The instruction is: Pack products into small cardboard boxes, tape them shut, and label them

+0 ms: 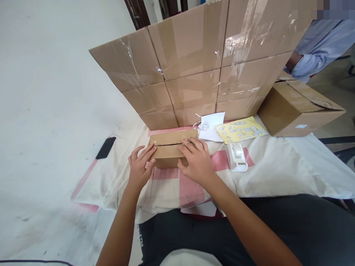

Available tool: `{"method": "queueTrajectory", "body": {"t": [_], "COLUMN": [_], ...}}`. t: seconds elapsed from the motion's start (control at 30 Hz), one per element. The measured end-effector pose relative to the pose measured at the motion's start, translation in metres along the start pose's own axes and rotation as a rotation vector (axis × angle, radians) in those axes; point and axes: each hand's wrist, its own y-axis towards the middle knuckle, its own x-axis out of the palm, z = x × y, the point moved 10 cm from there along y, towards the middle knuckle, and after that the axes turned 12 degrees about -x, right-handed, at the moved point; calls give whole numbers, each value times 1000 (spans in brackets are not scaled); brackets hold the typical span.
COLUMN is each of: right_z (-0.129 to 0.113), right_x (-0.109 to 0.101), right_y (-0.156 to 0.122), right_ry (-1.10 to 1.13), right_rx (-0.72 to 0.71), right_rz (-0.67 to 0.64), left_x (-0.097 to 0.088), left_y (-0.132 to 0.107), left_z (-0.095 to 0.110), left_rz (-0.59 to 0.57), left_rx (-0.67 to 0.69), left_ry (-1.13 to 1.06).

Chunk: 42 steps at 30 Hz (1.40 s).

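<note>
A small brown cardboard box sits on the cloth-covered table, its two top flaps meeting at a narrow dark gap. My left hand grips its left end, fingertips on the top near the seam and thumb at the front edge. At the right end, my right hand lies with bent fingers on the flaps and its thumb against the front face. To the right of the box is a white tape dispenser. The box's contents are hidden.
A tall taped cardboard panel stands behind the box. Near its foot lie a white paper and a yellow sheet with small labels. A larger carton is at right, beside a person's sleeve. A black phone-like object lies left.
</note>
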Motion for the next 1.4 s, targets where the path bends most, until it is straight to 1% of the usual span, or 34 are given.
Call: {"method": "queueTrajectory", "body": {"t": [0.07,0.23,0.37,0.47,0.53,0.6,0.67,0.77,0.83,0.9,0.93,0.97,1.0,1.03,1.07,1.1,1.13,1.17,1.2,1.23,1.27,1.3,1.33,1.37,1.4], "right_z": [0,1,0,0,0,0,-2,-4,-2,12,28,49,74,102,128,155,179,200,218,233,245,255,262,267,270], "right_x": [0,0,-1,0,1,2,3,5,3,-10,-22,-37,-55,-71,-87,-99,-104,-108,-109,-109,-106,-102,-95,-88,-82], "right_y": [0,1,1,1,1,2,2,1,1,3,4,6,7,9,9,8,6,2,-6,-16,-28,-42,-55,-67,-76], "right_ry": [4,7,6,2,-6,-12,-10,9,64,164,209,240,239,207,163,108,42,-34,-85,-113,-125,-125,-120,-119,-125], "right_rx": [-2,-6,-20,-18,-5,4,3,-16,-49,-50,-19,33,103,175,230,292,335,361,382,405,428,453,474,489,495], "right_rz": [5,2,2,-9,-15,-19,-27,-51,-70,-42,-4,47,101,130,142,123,56,-10,-53,-76,-91,-112,-151,-189,-228], "left_x": [-2,-6,-9,-4,-1,0,0,2,3,-1,-6,-13,-19,-27,-38,-41,-37,-29,-17,1,21,42,66,86,104], "left_y": [0,8,25,34,34,31,27,23,23,24,25,25,26,25,23,21,18,11,2,-11,-25,-38,-49,-59,-65], "left_z": [1,5,-4,-11,-13,-12,-11,-12,-13,-12,-9,-2,10,27,48,73,101,133,164,194,218,235,247,253,255], "left_rz": [-19,-135,-124,-149,-156,-123,-46,76,123,136,130,127,108,121,165,173,141,117,88,29,-28,-72,-112,-130,-141], "left_rx": [-6,14,-20,-68,-100,-117,-111,-66,-26,-9,-4,0,19,55,95,150,227,331,454,591,714,804,872,927,957], "left_ry": [1,38,104,159,178,182,164,88,24,31,86,164,269,357,394,393,349,255,125,-20,-165,-278,-341,-391,-431]}}
